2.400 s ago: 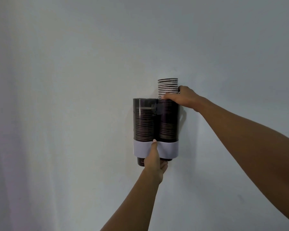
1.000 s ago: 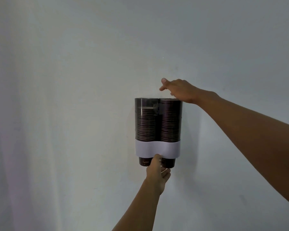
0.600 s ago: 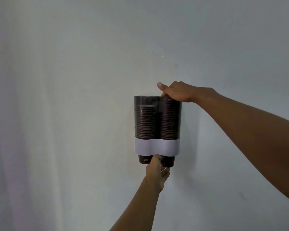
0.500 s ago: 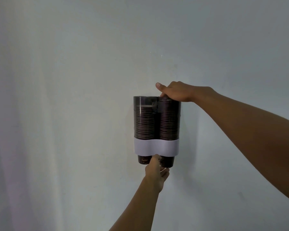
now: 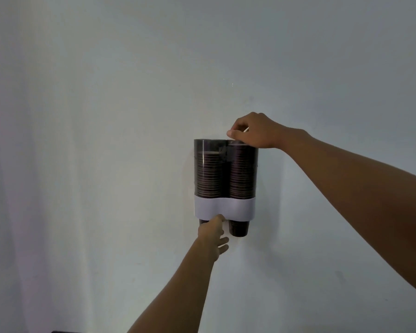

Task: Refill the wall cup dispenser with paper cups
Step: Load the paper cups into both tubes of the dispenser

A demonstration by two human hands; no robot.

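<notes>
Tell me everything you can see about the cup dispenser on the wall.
The cup dispenser hangs upright on the pale wall: two dark, see-through tubes side by side, joined low by a white band. Both hold stacked dark cups; the right stack stands higher. A cup bottom pokes out below. The right hand is at the right tube's top; the left hand touches the band's underside.

A twin-tube wall cup dispenser [image 5: 226, 179] hangs on a pale wall [image 5: 106, 116], both dark tubes stacked with paper cups [image 5: 243, 174]. The right hand [image 5: 255, 132] rests loosely curled on top of the right tube. The left hand [image 5: 213, 236] presses up from below, its thumb touching the white band [image 5: 235, 207].
</notes>
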